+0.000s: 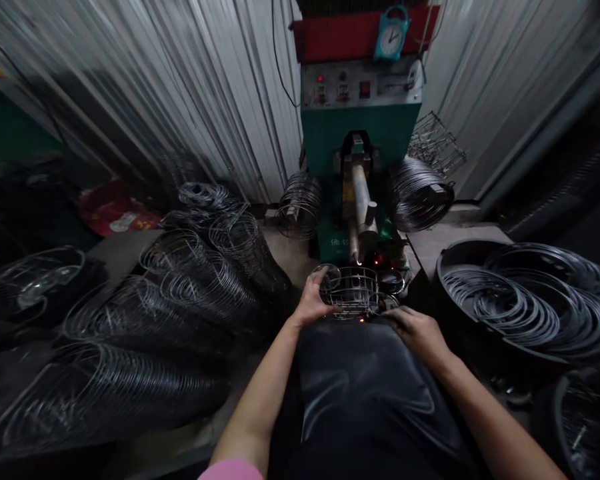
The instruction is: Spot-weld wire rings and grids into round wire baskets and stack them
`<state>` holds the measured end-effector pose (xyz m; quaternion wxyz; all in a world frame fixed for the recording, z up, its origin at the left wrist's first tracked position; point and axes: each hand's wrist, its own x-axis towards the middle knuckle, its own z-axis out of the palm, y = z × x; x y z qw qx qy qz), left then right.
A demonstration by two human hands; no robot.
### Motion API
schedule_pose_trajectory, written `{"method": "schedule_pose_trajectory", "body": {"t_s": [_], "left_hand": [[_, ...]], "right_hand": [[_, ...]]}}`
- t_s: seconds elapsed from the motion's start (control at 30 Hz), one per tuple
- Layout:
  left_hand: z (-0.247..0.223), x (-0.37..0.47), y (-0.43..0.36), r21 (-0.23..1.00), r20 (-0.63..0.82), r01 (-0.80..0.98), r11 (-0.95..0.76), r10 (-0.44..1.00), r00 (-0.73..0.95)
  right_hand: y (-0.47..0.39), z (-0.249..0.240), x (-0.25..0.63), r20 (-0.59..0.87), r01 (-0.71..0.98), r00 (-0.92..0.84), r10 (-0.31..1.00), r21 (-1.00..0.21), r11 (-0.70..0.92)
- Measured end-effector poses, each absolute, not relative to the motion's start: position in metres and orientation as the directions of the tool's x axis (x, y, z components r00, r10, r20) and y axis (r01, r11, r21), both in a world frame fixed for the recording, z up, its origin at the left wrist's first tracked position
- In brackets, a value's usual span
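A small wire basket (356, 288) with round wire ends sits under the electrode arm of the green spot-welding machine (363, 187). My left hand (314, 300) is closed around the left end of the basket, thumb on the near side. On the other side, the fingers of my right hand (416, 330) close at the basket's lower right end, beside a small wire ring. The exact grip there is dark and blurred. Orange glints show at the electrode tip and below the basket. A dark apron (360, 387) covers my lap just below.
Tall stacks of wire rings (130, 380) stand on the left. At right, a round black tub (473, 320) holds many wire rings. Wire coils (420, 193) hang beside the machine. A teal clock (391, 37) hangs above the control panel (363, 87).
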<state>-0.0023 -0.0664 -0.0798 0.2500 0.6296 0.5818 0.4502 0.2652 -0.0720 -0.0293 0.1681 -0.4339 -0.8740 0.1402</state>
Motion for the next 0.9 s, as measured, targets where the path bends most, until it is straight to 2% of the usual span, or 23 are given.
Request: {"method": "schedule_pose_trajectory", "body": {"t_s": [0.1, 0.17, 0.23, 0.33, 0.43, 0.5, 0.7, 0.8, 0.9], "left_hand": [[-0.059, 0.017, -0.085, 0.712, 0.291, 0.673, -0.199, 0.956, -0.025], [-0.046, 0.029, -0.089, 0.653, 0.308, 0.73, -0.2, 0.951, -0.014], [-0.037, 0.038, -0.089, 0.619, 0.332, 0.753, -0.223, 0.943, 0.007], [-0.032, 0.042, -0.087, 0.607, 0.361, 0.742, -0.283, 0.931, 0.06], [-0.035, 0.042, -0.086, 0.637, 0.36, 0.713, -0.292, 0.931, 0.06], [-0.038, 0.041, -0.085, 0.664, 0.339, 0.697, -0.269, 0.94, 0.04], [-0.044, 0.034, -0.074, 0.673, 0.317, 0.694, -0.256, 0.947, 0.043], [-0.047, 0.03, -0.066, 0.678, 0.322, 0.688, -0.259, 0.946, 0.039], [-0.051, 0.027, -0.061, 0.702, 0.295, 0.671, -0.238, 0.955, 0.031]], "right_hand": [[-0.065, -0.008, 0.233, 0.061, 0.784, -0.583, 0.81, -0.221, 0.58], [-0.062, -0.008, 0.218, 0.067, 0.828, -0.526, 0.848, -0.188, 0.528], [-0.061, -0.016, 0.212, 0.164, 0.839, -0.454, 0.876, -0.251, 0.483], [-0.061, -0.034, 0.212, 0.298, 0.764, -0.353, 0.887, -0.456, 0.457], [-0.059, -0.045, 0.218, 0.309, 0.569, -0.351, 0.884, -0.679, 0.464], [-0.055, -0.046, 0.222, 0.281, 0.446, -0.444, 0.851, -0.754, 0.482], [-0.035, -0.036, 0.234, 0.191, 0.361, -0.72, 0.667, -0.718, 0.596], [-0.027, -0.038, 0.235, 0.181, 0.375, -0.757, 0.628, -0.666, 0.645], [-0.023, -0.042, 0.231, 0.184, 0.407, -0.744, 0.643, -0.639, 0.653]]}}
